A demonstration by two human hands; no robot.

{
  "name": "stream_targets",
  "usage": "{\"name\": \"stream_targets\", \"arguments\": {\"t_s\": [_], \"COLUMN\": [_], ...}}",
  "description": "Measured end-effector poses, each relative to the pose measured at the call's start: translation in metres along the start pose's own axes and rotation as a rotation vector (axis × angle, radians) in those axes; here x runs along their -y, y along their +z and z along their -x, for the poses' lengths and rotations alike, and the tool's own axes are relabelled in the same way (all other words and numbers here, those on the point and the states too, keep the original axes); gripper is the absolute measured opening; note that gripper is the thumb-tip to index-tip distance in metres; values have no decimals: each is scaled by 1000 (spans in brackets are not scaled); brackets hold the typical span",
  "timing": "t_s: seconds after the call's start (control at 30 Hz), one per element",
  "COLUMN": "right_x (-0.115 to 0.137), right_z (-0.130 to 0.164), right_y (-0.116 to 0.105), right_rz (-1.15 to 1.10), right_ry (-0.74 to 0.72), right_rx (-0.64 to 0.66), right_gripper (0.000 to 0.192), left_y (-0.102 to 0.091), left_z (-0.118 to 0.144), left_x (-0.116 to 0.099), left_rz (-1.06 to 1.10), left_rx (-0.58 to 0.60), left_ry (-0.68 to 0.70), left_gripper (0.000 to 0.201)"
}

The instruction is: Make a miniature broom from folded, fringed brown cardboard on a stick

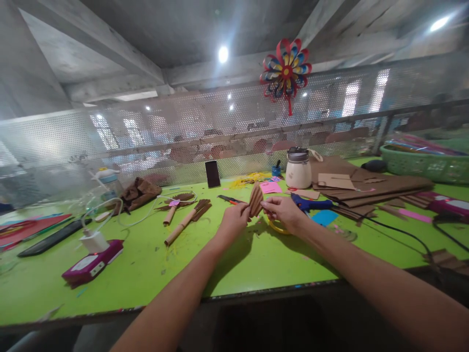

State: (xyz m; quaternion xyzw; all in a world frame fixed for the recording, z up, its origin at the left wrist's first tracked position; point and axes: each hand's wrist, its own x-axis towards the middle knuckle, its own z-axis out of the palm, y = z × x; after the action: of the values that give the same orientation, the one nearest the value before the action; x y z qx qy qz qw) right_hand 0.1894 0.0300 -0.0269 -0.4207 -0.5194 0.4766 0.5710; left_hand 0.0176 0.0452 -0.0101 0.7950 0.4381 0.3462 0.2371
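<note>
Between my two hands stands a small piece of pleated brown paper [256, 199], raised above the green table. My left hand [236, 217] pinches its lower left side. The fingertips of my right hand [280, 211] are closed at its right edge. Beneath the right hand lies a yellow tape roll [277, 228], partly hidden. A blue glue gun [311, 203] rests just right of that hand. Behind the left hand is a cutter knife [229, 199], partly covered. Rolled brown paper tubes with pleated ends [183, 225] lie to the left.
A purple power strip [93, 264] with a white charger sits front left. Upright at the back is a phone [212, 174], with a white jar [298, 171] farther right. Brown paper sheets [384, 182] and a green basket [421, 164] occupy the right. The glue gun's cord [388, 232] crosses the table.
</note>
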Motion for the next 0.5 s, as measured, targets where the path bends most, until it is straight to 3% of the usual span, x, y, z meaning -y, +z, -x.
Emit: {"name": "stream_targets", "arguments": {"t_s": [0.13, 0.5], "right_x": [1, -3], "right_z": [1, -2], "right_y": [1, -2], "right_rz": [26, 39], "right_ry": [-16, -23], "right_rx": [7, -7], "right_gripper": [37, 33], "left_y": [3, 4], "left_z": [0, 0], "left_x": [3, 4], "left_rz": [-154, -38], "left_rx": [30, 65], "left_ry": [62, 70], "left_gripper": [25, 26]}}
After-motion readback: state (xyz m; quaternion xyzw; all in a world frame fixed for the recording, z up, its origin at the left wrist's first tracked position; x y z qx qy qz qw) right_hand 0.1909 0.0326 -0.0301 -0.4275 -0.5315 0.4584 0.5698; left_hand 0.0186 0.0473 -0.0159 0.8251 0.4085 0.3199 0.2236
